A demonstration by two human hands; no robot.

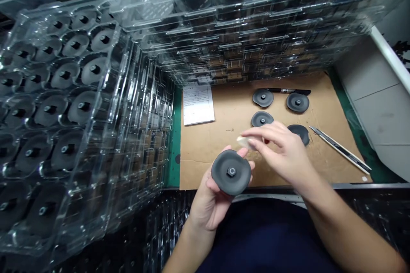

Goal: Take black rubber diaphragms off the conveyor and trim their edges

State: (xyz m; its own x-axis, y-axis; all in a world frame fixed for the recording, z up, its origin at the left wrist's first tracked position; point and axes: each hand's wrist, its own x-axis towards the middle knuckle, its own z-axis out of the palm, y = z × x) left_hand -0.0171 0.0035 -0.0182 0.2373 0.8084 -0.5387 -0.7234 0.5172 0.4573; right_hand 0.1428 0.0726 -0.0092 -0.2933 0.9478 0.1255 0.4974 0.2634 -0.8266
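Observation:
My left hand [213, 200] is closed around the rim of a black rubber disc [222, 179], its hub with a metal-centred stub facing up. Just up and to the right, my right hand [285, 151] pinches a small whitish piece [244, 141]; it may be an eraser or a folded cloth, too blurred to be sure. The piece is close to the far edge of the held disc; whether they touch I cannot tell. Similar black discs lie beyond: one at the back left [263, 97], another at the back right [297, 103]. Two more are partly hidden by my right hand.
Cardboard [205, 158] covers the green bench top. On it lie a printed paper slip [198, 108], a black pen [288, 91] and a utility knife [341, 149]. Stacked clear plastic trays [128, 115] filled with discs wall off the left, and more trays [230, 21] rise behind.

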